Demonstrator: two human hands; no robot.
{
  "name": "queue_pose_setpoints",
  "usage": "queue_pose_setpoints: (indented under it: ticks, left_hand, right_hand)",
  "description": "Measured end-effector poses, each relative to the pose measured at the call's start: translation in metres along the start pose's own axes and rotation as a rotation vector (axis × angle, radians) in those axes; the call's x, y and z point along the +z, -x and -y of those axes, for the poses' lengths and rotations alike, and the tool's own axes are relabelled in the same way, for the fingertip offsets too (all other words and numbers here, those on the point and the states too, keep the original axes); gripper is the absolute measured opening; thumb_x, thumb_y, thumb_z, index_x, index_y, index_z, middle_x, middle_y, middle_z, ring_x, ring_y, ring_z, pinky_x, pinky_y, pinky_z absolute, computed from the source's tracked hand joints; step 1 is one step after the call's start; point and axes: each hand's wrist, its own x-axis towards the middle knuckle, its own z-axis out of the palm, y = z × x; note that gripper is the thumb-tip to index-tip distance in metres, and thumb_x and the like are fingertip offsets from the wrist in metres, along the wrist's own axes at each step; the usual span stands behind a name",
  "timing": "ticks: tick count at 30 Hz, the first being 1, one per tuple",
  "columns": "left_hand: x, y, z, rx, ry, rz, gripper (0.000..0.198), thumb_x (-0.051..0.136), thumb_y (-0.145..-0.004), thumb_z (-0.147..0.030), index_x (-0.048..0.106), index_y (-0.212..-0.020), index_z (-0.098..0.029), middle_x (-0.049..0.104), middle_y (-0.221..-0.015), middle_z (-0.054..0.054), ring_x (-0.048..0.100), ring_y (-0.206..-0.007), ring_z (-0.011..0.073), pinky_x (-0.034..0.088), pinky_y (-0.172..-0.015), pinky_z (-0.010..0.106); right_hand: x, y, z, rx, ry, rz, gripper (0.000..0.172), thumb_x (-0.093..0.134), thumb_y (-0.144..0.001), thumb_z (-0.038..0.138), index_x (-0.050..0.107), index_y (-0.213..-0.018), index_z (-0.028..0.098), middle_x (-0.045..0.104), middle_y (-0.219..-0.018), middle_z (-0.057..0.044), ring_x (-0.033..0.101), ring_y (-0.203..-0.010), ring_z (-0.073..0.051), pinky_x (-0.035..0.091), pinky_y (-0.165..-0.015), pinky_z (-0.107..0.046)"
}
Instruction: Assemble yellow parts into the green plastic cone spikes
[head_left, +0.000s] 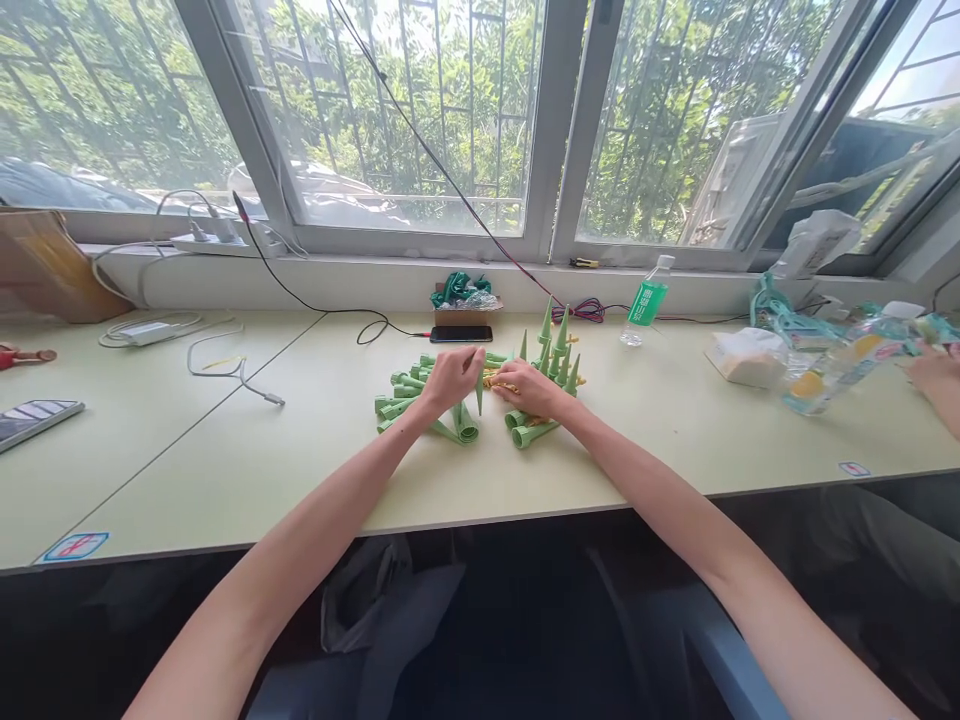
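My left hand (454,380) is closed around a slim green cone (480,393), its point hanging downward above the table. Close by on the right, my right hand (523,386) rests low with bent fingers pressed together near small yellow pieces (489,378); whatever they pinch is hidden. On the left lie several green hollow cones (405,384) with flared ends, heaped side by side. More green cones (561,345) stand point-up behind my right hand, with yellow bits among them. Two hollow ends (525,434) show under my right wrist.
A black phone (461,334) and a small box (466,315) with green wrapping are behind. A bottle with a green label (646,302), a tissue pack (746,356) and a larger bottle (851,360) stand right. Another person's hand (936,380) is far right. Cables (232,368) lie left.
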Motion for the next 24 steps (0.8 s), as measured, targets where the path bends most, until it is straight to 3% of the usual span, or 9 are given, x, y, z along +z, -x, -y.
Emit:
queue_pose_setpoints:
  ticks: [11, 24]
  left_hand:
    - [-0.0007, 0.0006, 0.0035, 0.027, -0.026, 0.02, 0.042, 0.042, -0.095, -0.036, 0.032, -0.057, -0.019, 0.037, -0.052, -0.002, 0.031, -0.05, 0.0123, 0.024, -0.053, 0.029]
    - [0.003, 0.0018, 0.0066, 0.006, -0.022, 0.028, 0.045, 0.041, -0.095, -0.04, 0.033, -0.056, -0.019, 0.036, -0.05, -0.002, 0.03, -0.049, 0.0118, 0.024, -0.053, 0.029]
  right_hand:
    - [0.0048, 0.0018, -0.0014, 0.004, -0.053, -0.033, 0.018, 0.056, -0.093, 0.024, 0.071, -0.099, 0.018, 0.064, -0.108, -0.011, 0.056, -0.106, -0.022, 0.047, -0.095, -0.04]
    - [0.0032, 0.003, 0.0033, 0.03, -0.057, -0.088, 0.016, 0.055, -0.092, 0.02, 0.07, -0.091, 0.016, 0.067, -0.101, -0.011, 0.059, -0.098, -0.022, 0.049, -0.092, -0.041]
